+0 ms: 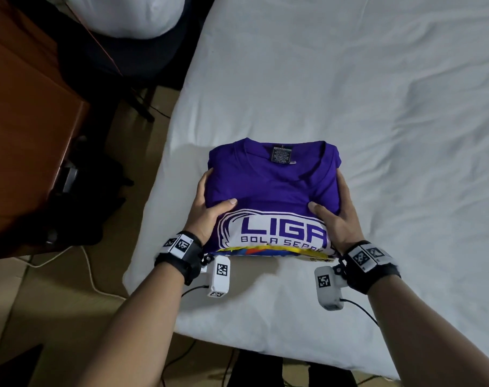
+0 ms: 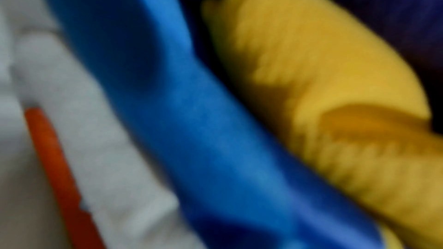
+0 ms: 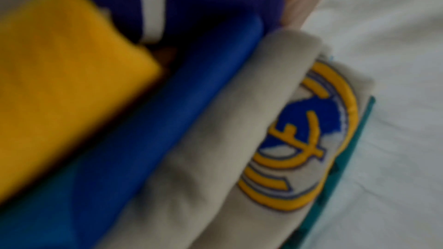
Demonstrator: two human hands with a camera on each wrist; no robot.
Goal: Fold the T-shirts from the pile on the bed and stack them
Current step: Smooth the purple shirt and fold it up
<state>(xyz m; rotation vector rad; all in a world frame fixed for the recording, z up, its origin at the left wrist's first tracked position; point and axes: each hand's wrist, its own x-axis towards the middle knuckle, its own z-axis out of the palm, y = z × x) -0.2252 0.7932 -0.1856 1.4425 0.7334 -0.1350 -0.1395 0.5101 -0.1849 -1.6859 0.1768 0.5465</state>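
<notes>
A folded purple T-shirt [image 1: 274, 185] tops a stack of folded shirts near the bed's [image 1: 377, 93] front edge. Under it the wrist views show a yellow shirt [image 3: 59, 75], a blue shirt [image 3: 182, 101] and a grey shirt [image 3: 230, 120] with a round crest. The left hand [image 1: 207, 208] and right hand [image 1: 335, 216] clasp the stack's sides, thumbs on top, fingers curled round the edges

Bedroom: white-sheeted bed [image 1: 349, 79], wooden cabinet [image 1: 22, 135].
</notes>
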